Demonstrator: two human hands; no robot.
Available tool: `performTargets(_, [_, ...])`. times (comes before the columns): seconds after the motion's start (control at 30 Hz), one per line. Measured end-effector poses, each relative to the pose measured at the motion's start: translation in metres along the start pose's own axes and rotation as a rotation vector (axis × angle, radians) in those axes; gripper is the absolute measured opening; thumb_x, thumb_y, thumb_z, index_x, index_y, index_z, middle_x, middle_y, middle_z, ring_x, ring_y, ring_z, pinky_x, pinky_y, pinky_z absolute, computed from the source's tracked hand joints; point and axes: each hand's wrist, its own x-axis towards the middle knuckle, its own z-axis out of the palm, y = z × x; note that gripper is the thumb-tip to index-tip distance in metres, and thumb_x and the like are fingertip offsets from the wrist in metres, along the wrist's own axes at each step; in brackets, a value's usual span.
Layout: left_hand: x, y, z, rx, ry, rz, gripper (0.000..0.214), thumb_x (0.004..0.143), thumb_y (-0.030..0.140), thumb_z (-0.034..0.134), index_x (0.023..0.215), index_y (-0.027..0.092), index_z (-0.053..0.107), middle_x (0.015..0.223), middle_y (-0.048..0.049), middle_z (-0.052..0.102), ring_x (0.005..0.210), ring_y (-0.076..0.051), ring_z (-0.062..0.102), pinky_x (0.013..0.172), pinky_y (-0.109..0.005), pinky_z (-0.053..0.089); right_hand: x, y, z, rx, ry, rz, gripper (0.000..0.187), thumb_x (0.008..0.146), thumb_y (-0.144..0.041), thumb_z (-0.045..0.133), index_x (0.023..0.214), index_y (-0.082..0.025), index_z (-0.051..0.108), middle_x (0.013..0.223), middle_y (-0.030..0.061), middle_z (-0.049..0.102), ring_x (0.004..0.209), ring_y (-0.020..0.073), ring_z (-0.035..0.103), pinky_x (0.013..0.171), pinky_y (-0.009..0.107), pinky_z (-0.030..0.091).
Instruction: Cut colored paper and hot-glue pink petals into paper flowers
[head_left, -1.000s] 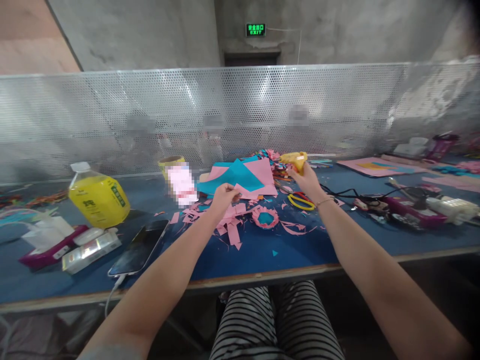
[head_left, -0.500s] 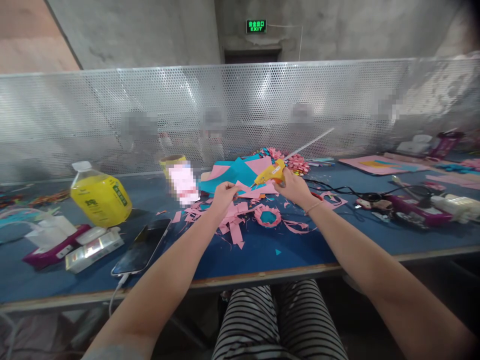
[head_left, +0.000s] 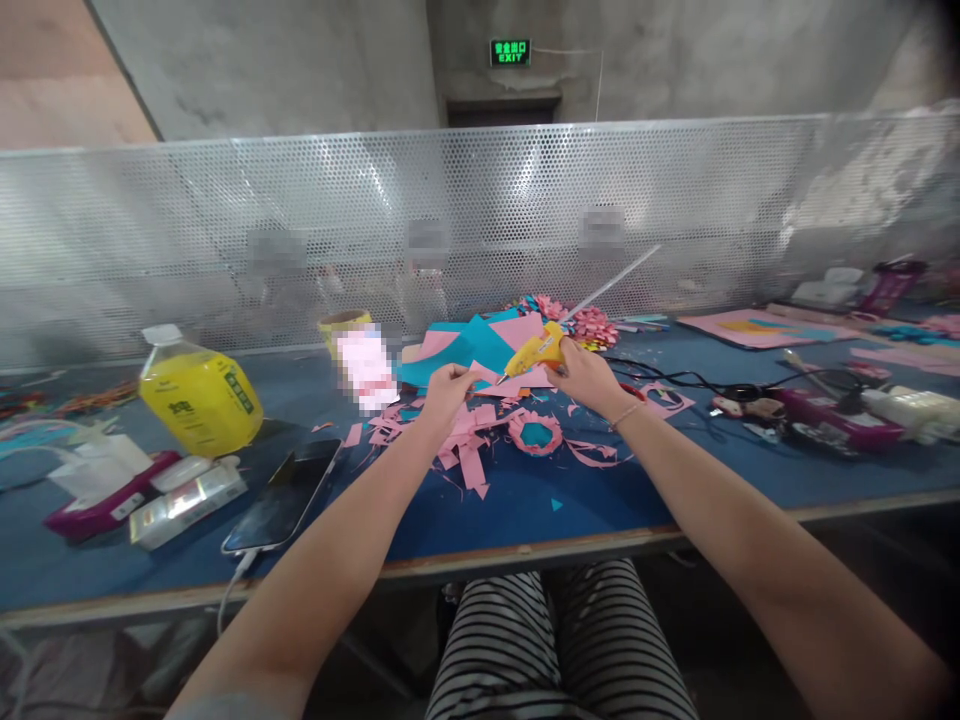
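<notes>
My right hand (head_left: 589, 375) is wrapped round a yellow hot glue gun (head_left: 538, 352), a long clear glue stick (head_left: 611, 285) jutting from its back. The nozzle points left and down, close to my left fingertips. My left hand (head_left: 450, 390) is closed in a pinch; pink paper shows at the fingertips, but what they hold is too small to make out. Behind both hands lie blue and pink paper sheets (head_left: 469, 348). Below them is a pink paper ring (head_left: 535, 433) with a blue middle, beside pink paper scraps (head_left: 469, 455).
On the left stand a yellow-labelled bottle (head_left: 202, 400), a purple tissue pack (head_left: 112, 505), a small box (head_left: 187, 505) and a phone (head_left: 281, 500) on a cable. A lit phone (head_left: 365, 365) leans on a yellow tape roll (head_left: 345, 322). Black cables (head_left: 697, 380) run right. A perforated metal screen (head_left: 480, 200) closes the back.
The glue gun has shifted slightly left and down, its nozzle nearer my left fingertips. My left hand has hardly moved.
</notes>
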Motion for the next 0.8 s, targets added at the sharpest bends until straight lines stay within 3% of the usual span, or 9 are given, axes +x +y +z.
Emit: performTargets(0.8, [0.0007, -0.0012, 0.0006, -0.012, -0.005, 0.014, 0.02, 0.054, 0.024, 0.066, 0.055, 0.017, 0.047, 0.052, 0.0033, 0.046, 0.054, -0.009, 0.046, 0.052, -0.023, 0.038, -0.0006, -0.0013, -0.0001, -0.029, 0.031, 0.021, 0.032, 0.081, -0.035, 0.041, 0.102, -0.012, 0.046, 0.103, 0.0144, 0.059, 0.085, 0.0256, 0.058, 0.063, 0.031, 0.041])
